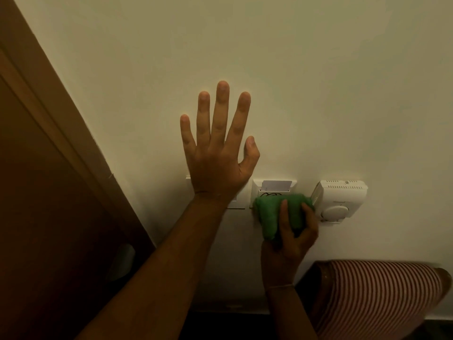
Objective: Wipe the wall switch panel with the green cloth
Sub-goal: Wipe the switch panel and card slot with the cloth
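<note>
On wall point(318, 94): left hand point(217, 158) flat, fingers spread wide, palm to the plaster, holding nothing. Heel of that hand and wrist over a white switch plate point(235, 203), most of it hidden, only edges showing at left top and lower right.

Just right of that plate: switch panel point(274, 188), white, with a pale card point(275, 184) standing in its top slot. Lower half of panel covered by green cloth point(277, 214), bunched into a wad and pressed against it. Right hand point(291, 238) closed round cloth from below, thumb up across the front, other fingers wrapped round the right side. Thin band on right wrist.

Right of cloth, touching or nearly so: white thermostat point(339, 202), boxy, vent slots along its top, round dial low on its face. Cannot tell whether cloth meets its left edge.

Far left: brown door point(36, 192) and frame, running diagonally through view, a dull metal fitting low on it, too dark to name.

Bottom right: striped sleeve point(377, 295), red and white, below thermostat. Dark floor strip along the wall foot.
</note>
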